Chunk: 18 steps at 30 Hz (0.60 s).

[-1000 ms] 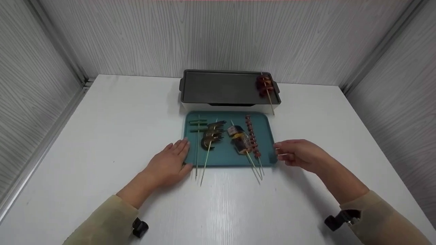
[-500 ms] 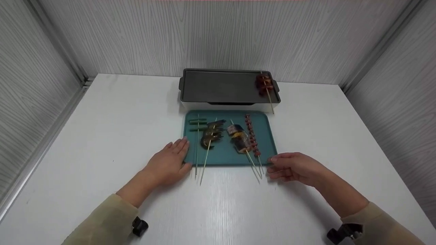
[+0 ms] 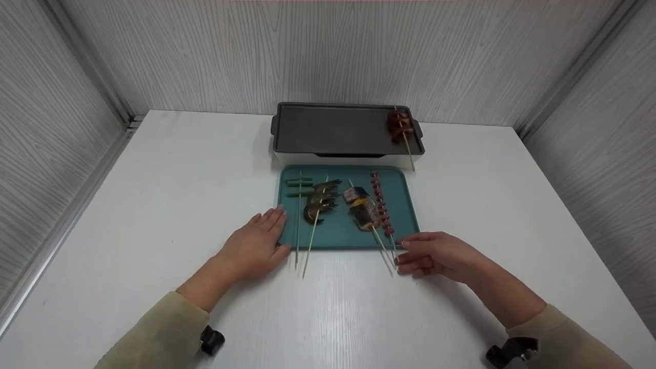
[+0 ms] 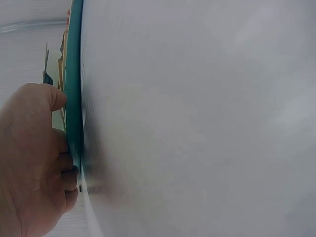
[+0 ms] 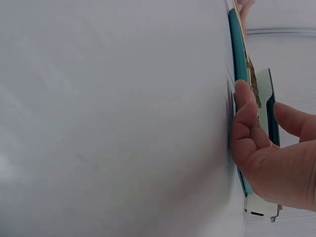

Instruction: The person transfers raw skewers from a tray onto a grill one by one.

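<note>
One left hand [image 3: 253, 246], fingers extended against tray [image 3: 335, 237]; one right hand [image 3: 443, 256], fingers loosely bent, unfilled, beside red-beaded skewer [image 3: 382, 208]: presumably reaching; pinch called for.

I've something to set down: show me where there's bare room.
Free: the griddle left of its red skewer; the table either side of the griddle, and between the forearms. Crowded: the tray, with four skewers overhanging its near edge, left hand and right hand at that edge's corners.

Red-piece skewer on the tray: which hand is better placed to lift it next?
The right hand, likely: it is by the bare end of this skewer; the left hand touches the opposite side of the teal tray.
</note>
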Each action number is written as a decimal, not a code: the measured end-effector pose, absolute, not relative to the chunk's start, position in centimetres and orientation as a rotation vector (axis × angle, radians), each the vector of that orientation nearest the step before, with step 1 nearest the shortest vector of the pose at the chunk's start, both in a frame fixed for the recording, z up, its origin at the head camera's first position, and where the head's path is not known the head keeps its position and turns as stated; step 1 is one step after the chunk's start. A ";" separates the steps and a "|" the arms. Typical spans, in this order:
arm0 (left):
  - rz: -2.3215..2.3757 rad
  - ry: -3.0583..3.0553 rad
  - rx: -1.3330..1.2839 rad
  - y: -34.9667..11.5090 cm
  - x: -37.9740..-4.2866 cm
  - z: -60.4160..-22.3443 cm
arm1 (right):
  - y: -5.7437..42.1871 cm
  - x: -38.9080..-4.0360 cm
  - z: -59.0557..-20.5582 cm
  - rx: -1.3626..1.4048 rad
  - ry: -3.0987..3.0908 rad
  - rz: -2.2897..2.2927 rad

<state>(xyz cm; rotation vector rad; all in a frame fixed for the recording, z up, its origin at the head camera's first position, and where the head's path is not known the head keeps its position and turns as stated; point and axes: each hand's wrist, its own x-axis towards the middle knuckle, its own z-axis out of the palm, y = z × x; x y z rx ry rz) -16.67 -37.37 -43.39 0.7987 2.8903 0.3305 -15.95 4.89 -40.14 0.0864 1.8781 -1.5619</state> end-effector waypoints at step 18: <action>0.327 2.880 0.780 -37.1 -16.7 -43.3 | 4.4 -16.0 -40.4 0.092 1.812 -1.599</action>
